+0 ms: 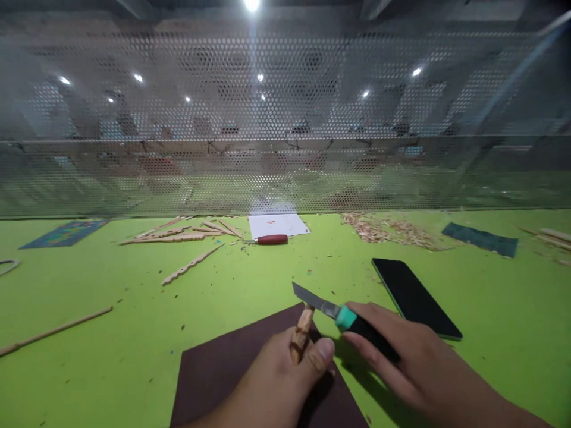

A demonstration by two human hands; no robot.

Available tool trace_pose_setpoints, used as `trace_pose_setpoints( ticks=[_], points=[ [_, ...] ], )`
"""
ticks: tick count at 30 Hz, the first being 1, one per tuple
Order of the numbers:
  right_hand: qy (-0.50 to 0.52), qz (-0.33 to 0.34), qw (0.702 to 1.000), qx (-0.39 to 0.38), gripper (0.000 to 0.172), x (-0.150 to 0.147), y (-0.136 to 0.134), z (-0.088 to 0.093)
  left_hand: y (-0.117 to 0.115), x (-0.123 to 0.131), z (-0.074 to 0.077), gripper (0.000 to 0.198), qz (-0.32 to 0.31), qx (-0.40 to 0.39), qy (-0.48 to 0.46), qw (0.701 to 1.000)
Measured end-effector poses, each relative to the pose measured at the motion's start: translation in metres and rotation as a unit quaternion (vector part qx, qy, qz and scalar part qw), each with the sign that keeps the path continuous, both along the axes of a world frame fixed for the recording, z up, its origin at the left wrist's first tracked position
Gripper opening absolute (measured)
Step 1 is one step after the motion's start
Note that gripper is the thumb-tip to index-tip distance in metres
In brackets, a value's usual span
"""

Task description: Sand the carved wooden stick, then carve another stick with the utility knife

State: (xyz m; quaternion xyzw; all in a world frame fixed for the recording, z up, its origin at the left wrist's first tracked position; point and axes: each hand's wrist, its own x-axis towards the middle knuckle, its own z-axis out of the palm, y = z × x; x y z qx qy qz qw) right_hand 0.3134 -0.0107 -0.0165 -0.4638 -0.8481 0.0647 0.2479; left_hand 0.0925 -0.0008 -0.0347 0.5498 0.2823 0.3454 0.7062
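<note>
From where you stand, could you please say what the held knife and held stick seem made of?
Knife: the smooth grey blade looks like steel; the black and teal handle is probably matte plastic or rubber. Stick: likely bare wood, judging by its tan and brown patches and uneven facets.

You've 1 cam, worn on yr head, facing fwd & down over the table (102,380). It's set close in: yr L hand (279,371) & R hand (414,359) show large on the nr side, mid to R. Table spans the view from L to R. At the far side you face the mesh (285,119) approx. square-on; a light (252,5) shows at the very top.
</note>
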Motion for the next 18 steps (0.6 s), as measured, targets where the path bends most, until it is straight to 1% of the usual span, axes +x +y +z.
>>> trace_pose_setpoints(
  ticks=[3,6,10,14,18],
  points=[
    [0.007,0.036,0.998,-0.045,0.021,-0.003,-0.003,0.006,0.001,0.0,0.0,0.046,-0.007,-0.005,-0.003,1.0],
    [0.0,0.072,0.995,-0.074,0.018,-0.005,-0.007,0.01,0.001,0.0,0.004,0.047,0.003,-0.021,-0.009,1.0],
    [-0.009,0.099,0.99,-0.104,0.017,-0.005,-0.007,0.013,0.001,0.0,0.01,0.065,-0.014,-0.011,0.017,1.0],
    [0.001,0.101,0.989,-0.106,0.022,-0.006,-0.008,0.014,0.0,-0.002,0.012,0.076,-0.005,-0.016,0.028,0.999],
    [-0.006,0.094,0.99,-0.103,0.03,-0.005,-0.009,0.014,-0.001,-0.004,0.009,0.086,-0.001,-0.032,0.028,0.999]
  ],
)
